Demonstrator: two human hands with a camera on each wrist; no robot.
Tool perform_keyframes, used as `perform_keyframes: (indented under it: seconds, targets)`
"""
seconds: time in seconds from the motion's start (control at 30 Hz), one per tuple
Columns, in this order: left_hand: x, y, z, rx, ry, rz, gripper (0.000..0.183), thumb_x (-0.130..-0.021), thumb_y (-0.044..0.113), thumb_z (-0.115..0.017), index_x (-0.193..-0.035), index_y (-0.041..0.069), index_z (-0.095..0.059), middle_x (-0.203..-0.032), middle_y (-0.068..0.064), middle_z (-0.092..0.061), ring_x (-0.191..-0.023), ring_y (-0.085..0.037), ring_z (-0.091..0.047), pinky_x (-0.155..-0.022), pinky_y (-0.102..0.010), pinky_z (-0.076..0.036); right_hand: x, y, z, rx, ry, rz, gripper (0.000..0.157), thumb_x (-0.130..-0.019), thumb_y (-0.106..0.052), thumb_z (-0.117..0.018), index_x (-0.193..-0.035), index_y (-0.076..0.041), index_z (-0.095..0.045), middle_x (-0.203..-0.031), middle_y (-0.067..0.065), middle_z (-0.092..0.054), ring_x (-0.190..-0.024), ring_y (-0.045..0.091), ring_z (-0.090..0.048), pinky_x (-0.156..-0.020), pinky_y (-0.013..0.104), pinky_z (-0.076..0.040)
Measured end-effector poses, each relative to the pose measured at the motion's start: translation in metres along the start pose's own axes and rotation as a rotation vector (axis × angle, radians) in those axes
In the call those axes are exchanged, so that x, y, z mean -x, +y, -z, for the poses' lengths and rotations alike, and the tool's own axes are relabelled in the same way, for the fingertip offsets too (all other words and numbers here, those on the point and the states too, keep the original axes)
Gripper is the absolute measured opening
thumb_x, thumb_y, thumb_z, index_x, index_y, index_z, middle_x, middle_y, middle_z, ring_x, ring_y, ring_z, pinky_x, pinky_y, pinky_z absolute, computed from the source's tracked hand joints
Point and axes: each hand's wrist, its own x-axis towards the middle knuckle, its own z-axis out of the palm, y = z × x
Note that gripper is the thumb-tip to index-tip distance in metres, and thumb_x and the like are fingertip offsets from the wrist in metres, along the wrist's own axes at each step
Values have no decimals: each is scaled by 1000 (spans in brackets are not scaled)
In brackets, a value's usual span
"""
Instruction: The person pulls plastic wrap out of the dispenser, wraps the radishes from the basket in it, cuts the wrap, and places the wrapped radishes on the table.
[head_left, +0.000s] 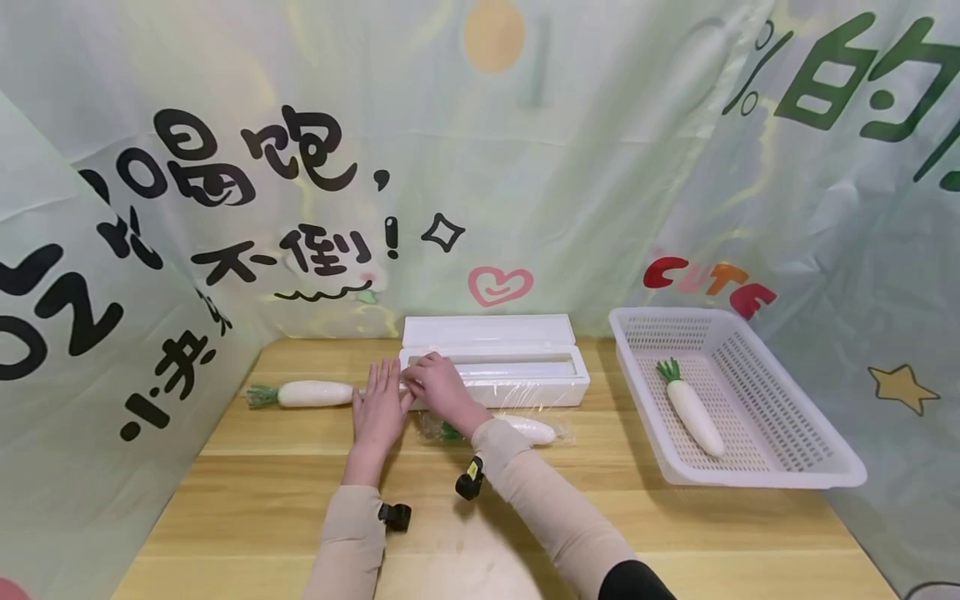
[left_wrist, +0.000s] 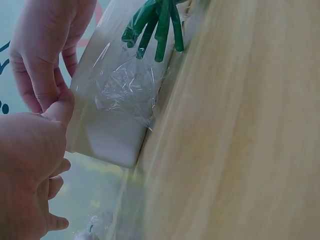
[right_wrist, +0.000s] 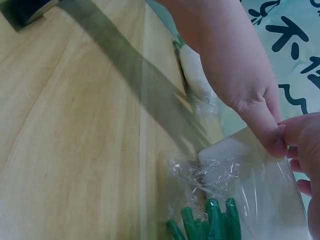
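Observation:
A white cling film box (head_left: 491, 393) stands with its lid (head_left: 487, 332) raised and a roll (head_left: 517, 369) inside. Clear film hangs over its front. At the box's left end my right hand (head_left: 444, 392) curls its fingers and pinches the film's edge. My left hand (head_left: 381, 410) lies beside it, fingers straight, its thumb meeting the right fingertips at the box edge. Just in front of the box is a film-wrapped white radish (head_left: 531, 429), its green stalks (left_wrist: 159, 30) showing in the left wrist view. Left of my left hand lies another white radish (head_left: 315, 393).
To the right stands a white plastic basket (head_left: 757, 475) with one white radish (head_left: 693, 417) in it. Printed cloth (head_left: 570, 208) rises behind the wooden table (head_left: 697, 533) and along both sides. Small black cameras (head_left: 395, 517) sit on both wrists.

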Motion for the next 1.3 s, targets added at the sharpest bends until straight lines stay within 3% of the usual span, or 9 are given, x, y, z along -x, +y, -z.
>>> perform_keyframes:
  seconds: [0.23, 0.6, 1.03, 1.3]
  targets:
    - [1, -1, -1, 23, 9, 7, 70, -100, 45, -47, -157, 17, -18, -163, -10, -15, -153, -31, -6, -115, -69, -12, 5, 3, -3, 92, 55, 32, 14, -91, -26, -66, -103, -23, -75, -106, -7, -74, -107, 17, -61, -87, 33, -50]
    - [1, -2, 1, 16, 16, 23, 66, -101, 41, -47, -156, 20, -19, -163, -10, -14, -153, -31, -3, -115, -70, -6, 18, 4, -1, 229, 42, 79, 30, -100, -39, -51, -120, -27, -69, -119, -11, -70, -128, 20, -53, -103, 38, -42]
    - [2, 0, 2, -9, 20, 35, 64, -100, 52, -40, -155, 23, -24, -163, -10, -17, -153, -31, -4, -114, -71, -7, 28, 12, -1, 283, 99, 117, 28, -97, -37, -57, -120, -27, -69, -117, -13, -71, -127, 18, -54, -100, 37, -42]
    - [2, 3, 3, -34, 22, 44, 69, -99, 57, -38, -156, 24, -20, -162, -11, -18, -152, -34, -5, -114, -71, -8, 38, 25, 3, 252, 142, 138, 29, -94, -34, -60, -120, -23, -69, -115, -10, -72, -123, 22, -57, -99, 40, -44]
